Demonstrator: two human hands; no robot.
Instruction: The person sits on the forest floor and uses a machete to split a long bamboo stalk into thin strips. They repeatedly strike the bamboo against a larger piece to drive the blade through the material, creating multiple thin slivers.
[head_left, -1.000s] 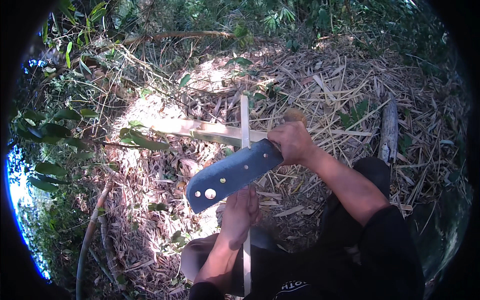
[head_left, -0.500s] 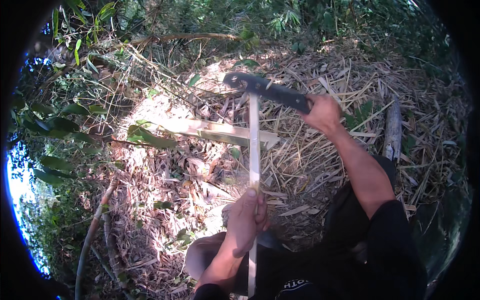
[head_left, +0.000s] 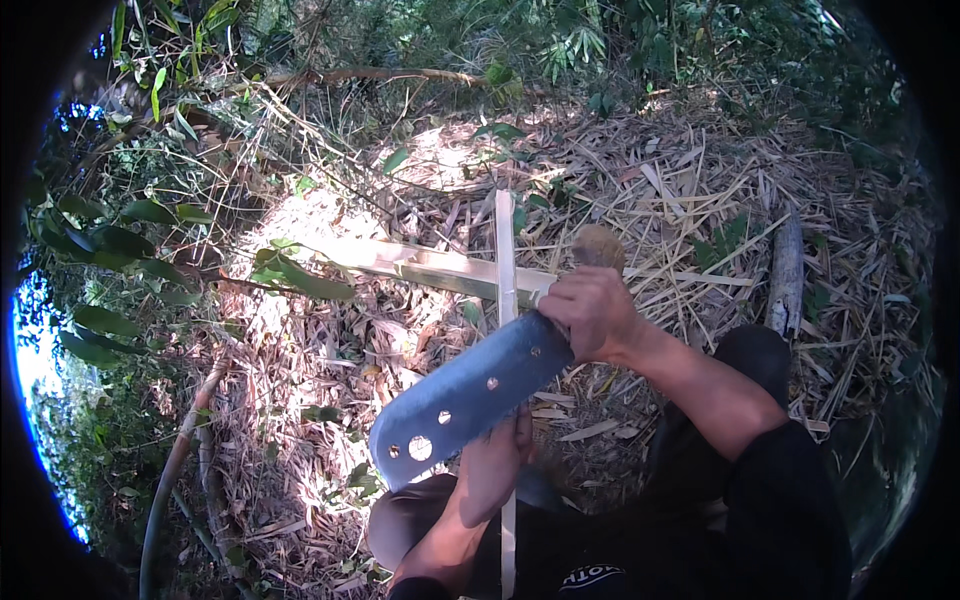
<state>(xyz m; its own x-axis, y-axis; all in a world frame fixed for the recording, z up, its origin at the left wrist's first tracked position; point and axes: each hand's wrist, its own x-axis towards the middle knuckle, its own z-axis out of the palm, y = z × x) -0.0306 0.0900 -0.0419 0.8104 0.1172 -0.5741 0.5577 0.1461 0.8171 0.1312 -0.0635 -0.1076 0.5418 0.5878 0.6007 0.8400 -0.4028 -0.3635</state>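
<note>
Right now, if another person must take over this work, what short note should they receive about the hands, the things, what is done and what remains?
Right hand: closed on the handle of the big blade, which lies across the bamboo strip, tip pointing lower left.
Left hand: grips the strip below the blade, holding it upright in front of the knees.
Nearby: a wider split bamboo piece lies on the leaf litter behind, a grey log to the right.
Done: cannot tell how much is trimmed.
Left: likely more shaving along the strip; keep the fingers below the edge.
</note>
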